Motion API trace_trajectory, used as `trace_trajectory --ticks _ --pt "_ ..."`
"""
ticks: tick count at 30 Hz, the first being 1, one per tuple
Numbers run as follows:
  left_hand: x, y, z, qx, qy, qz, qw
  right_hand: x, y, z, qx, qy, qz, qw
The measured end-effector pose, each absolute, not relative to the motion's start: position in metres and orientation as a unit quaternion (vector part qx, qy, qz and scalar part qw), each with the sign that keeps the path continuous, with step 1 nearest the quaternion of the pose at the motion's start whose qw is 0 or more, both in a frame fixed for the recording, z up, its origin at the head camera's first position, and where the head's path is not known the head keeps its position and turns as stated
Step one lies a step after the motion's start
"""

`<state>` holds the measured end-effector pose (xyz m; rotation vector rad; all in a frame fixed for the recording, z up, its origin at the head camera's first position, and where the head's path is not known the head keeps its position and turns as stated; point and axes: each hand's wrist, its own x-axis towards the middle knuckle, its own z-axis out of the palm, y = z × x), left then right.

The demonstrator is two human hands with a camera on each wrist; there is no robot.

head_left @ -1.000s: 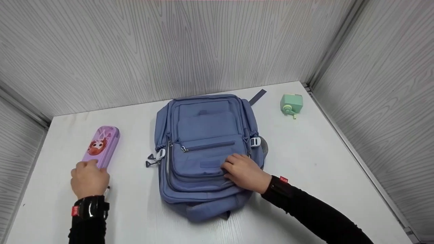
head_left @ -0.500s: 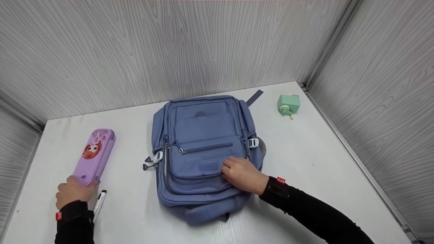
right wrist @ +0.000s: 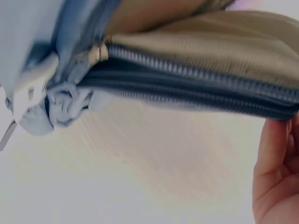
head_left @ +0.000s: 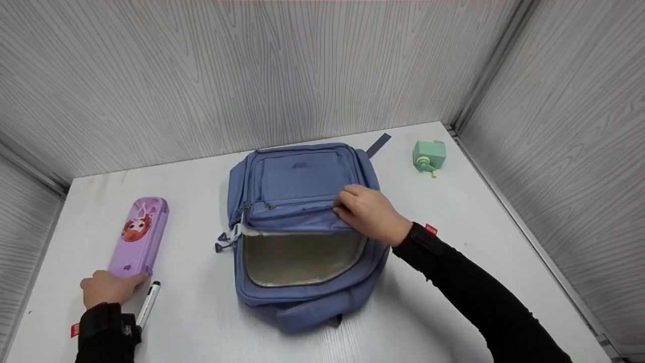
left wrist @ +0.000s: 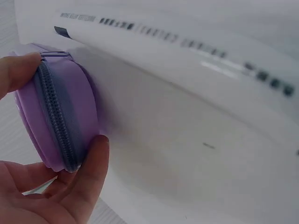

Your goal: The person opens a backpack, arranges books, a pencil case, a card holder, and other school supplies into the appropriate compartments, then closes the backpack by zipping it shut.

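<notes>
A purple zip pencil case [head_left: 131, 252] with a cartoon print lies on the left of the table. At its near end my left hand [head_left: 108, 288] grips it, and in the left wrist view the fingers and thumb lie round the zipped end. In the middle a blue backpack [head_left: 302, 176] lies on its back. My right hand [head_left: 370, 214] pinches the edge of its front flap [head_left: 287, 218] and holds it raised. Below the flap the beige lining [head_left: 302, 257] of the front compartment shows. The right wrist view shows the parted zipper [right wrist: 187, 70] above the fingers.
A white marker [head_left: 148, 302] with a dark tip lies close to the right of my left hand. Far right on the table stands a green crank pencil sharpener [head_left: 429, 154]. Grey wood-grain panels [head_left: 282, 70] border the table at the back and sides.
My right hand has moved up and lifted the front flap, baring the compartment. My left hand has drawn the pencil case a little nearer and to the left, uncovering the marker.
</notes>
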<state>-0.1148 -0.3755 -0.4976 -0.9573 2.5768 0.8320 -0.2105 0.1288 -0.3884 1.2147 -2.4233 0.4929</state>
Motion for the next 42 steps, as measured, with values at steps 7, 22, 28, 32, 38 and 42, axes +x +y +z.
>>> trace_trajectory --ticks 7,22,28,32,38,42 --pt "-0.108 -0.374 -0.479 -0.273 0.902 0.312 0.116 -0.231 0.128 -0.374 0.362 -0.889 0.250 0.131" --pt "-0.065 -0.280 -0.412 -0.042 0.943 0.294 0.152 -0.234 0.130 -0.379 0.334 -0.869 0.307 0.198" --pt "-0.078 -0.202 -0.404 0.025 0.946 0.310 0.096 -0.231 0.131 -0.384 0.335 -0.868 0.305 0.202" --pt "-0.097 -0.167 -0.404 0.013 0.942 0.321 0.094 -0.228 0.129 -0.386 0.338 -0.872 0.298 0.192" --pt "-0.122 -0.139 -0.415 -0.045 0.932 0.351 0.073 -0.225 0.128 -0.385 0.346 -0.871 0.287 0.197" --pt "-0.136 -0.128 -0.423 -0.068 0.914 0.398 0.048 -0.225 0.127 -0.384 0.355 -0.867 0.281 0.208"
